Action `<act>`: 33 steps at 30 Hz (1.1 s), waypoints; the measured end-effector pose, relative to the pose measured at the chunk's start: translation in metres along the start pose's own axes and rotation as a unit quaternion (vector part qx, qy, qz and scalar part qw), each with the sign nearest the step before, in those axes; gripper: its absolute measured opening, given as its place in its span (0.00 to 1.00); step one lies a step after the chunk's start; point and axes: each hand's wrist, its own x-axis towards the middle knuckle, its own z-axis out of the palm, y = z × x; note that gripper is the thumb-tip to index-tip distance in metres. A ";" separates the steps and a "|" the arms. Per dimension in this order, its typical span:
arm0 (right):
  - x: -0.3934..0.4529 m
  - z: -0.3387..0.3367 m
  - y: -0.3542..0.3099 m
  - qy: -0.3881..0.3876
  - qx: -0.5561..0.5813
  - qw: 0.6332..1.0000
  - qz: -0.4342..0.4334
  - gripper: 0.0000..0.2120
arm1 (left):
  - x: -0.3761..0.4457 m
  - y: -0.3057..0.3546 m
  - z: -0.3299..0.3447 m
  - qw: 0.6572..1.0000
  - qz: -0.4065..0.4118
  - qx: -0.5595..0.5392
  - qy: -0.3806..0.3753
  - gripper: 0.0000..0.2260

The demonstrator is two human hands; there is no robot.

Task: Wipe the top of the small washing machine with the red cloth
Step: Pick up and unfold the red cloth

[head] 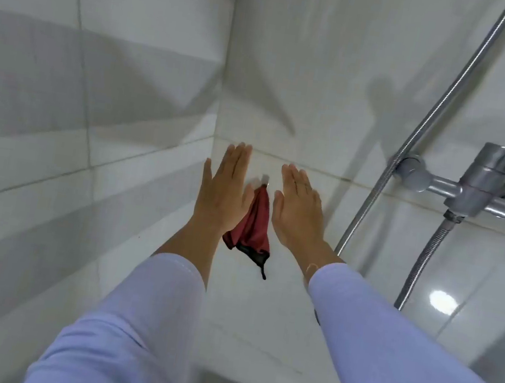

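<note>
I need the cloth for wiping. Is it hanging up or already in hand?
Hanging up: the red cloth droops bunched from a wall hook, between the open left hand and right hand.

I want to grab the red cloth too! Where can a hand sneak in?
Crowded: the red cloth hangs from a hook, squeezed between the left hand and right hand. Free: bare tiles below the cloth between the sleeves, and the wall strip between the right hand and the shower hose.

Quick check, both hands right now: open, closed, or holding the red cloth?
Left hand: open, fingers straight, holding nothing.
Right hand: open, fingers straight, holding nothing.
Red cloth hangs on the wall between them.
</note>
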 end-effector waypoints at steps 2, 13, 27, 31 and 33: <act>0.004 0.016 0.005 -0.019 0.026 0.999 0.026 0.25 | 0.000 -0.006 0.013 0.999 -0.012 -0.011 -0.041 0.26; 0.021 0.090 0.030 -0.070 0.232 0.943 0.228 0.15 | 0.022 -0.040 0.092 0.949 -0.155 -0.209 -0.179 0.20; 0.034 0.074 0.035 -0.034 0.277 0.920 0.277 0.11 | 0.040 -0.058 0.072 0.944 -0.171 -0.218 -0.180 0.09; 0.041 0.049 0.033 -0.017 0.272 0.928 0.255 0.13 | 0.050 -0.053 0.046 0.950 -0.169 -0.209 -0.159 0.09; 0.045 0.035 0.029 -0.022 0.289 0.922 0.255 0.11 | 0.054 -0.045 0.032 0.948 -0.176 -0.214 -0.155 0.09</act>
